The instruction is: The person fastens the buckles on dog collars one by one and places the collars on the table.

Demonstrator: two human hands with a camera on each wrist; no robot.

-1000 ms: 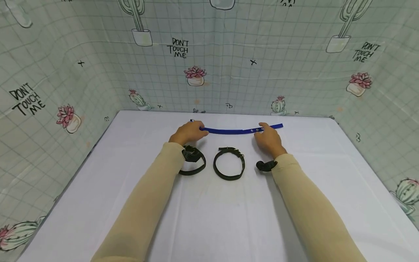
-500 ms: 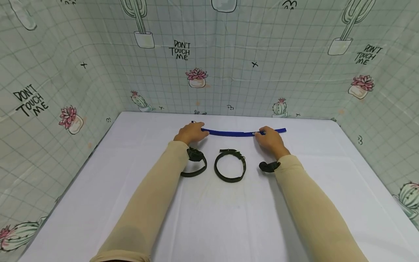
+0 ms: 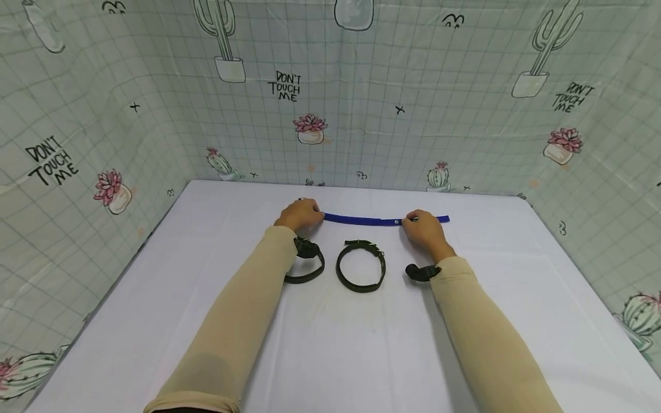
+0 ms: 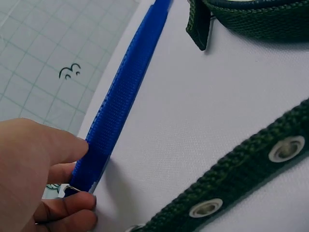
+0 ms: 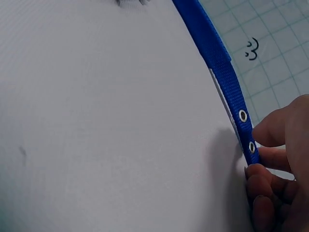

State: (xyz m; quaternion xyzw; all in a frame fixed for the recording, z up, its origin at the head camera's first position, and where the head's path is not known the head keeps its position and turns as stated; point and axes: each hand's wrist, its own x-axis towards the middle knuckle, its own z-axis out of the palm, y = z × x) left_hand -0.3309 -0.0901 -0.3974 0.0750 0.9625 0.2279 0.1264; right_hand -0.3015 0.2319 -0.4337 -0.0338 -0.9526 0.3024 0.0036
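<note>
A blue collar (image 3: 361, 220) with metal eyelets is stretched out straight along the far side of the table. My left hand (image 3: 301, 214) pinches its left end, where a metal fitting shows between the fingers in the left wrist view. Near the eyelets, my right hand (image 3: 424, 232) pinches the other end, and a short tip sticks out beyond the fingers. In front of the strap lies a dark green collar (image 3: 360, 288), fastened into a ring. Another dark green collar (image 3: 308, 279) lies beside it, partly hidden by my left wrist and sleeve.
The table (image 3: 330, 355) has a white cover. A patterned cloth (image 3: 356, 143) stands close behind its far edge and along both sides. Black wrist straps (image 3: 423, 272) sit at both cuffs.
Both hands have brought the blue collar slightly nearer, toward the green ring. My right fingers now cover more of the eyelets. The head view has tilted a little; the green collars stay put.
</note>
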